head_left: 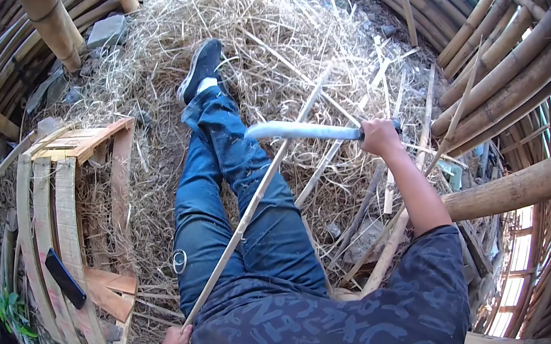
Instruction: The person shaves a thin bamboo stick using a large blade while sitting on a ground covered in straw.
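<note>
- Strip (248,214), head view: pale, slender; long axis diagonal, near end low on the left, body passing over the denim-clad legs (271,242), far end pointing up and right above the straw (259,49).
- Left hand (176,339): fingers gripping the strip's near end.
- Right hand (380,137): fist wrapped round the handle of a long knife (326,131).
- Knife: long axis nearly level, tip pointing left; blade crosses the strip in view, contact cannot be told.
- Left side: slatted wooden crate (67,220), dark phone (64,278) on its slats.
- Right side: bamboo poles (524,182).
</note>
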Tool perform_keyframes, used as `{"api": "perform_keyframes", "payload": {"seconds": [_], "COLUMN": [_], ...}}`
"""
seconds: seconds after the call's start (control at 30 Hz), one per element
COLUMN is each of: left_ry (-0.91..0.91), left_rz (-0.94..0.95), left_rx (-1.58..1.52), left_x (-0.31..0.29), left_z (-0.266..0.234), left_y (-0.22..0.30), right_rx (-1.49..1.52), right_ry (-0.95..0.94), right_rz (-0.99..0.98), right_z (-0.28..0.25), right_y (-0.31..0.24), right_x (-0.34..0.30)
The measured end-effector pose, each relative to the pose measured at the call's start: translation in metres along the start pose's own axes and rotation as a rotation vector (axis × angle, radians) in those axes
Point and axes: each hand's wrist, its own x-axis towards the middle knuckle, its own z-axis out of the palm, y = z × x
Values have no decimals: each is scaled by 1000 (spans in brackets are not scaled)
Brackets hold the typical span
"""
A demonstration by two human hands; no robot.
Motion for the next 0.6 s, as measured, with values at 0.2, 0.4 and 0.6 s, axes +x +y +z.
{"api": "perform_keyframes", "payload": {"seconds": [0.2, 0.4, 0.6], "left_ry": [-32, 65, 85], "left_rz": [37, -167, -152], "left_rx": [-38, -251, -404], "left_x": [22, 12, 14], "left_z": [1, 20, 26], "left_y": [-3, 15, 1], "right_rx": [240, 276, 1074], "right_ry": [49, 17, -261], "right_rz": [680, 541, 242], "right_z": [-38, -46, -12], "right_y": [80, 72, -10], "right_x": [38, 23, -37]}}
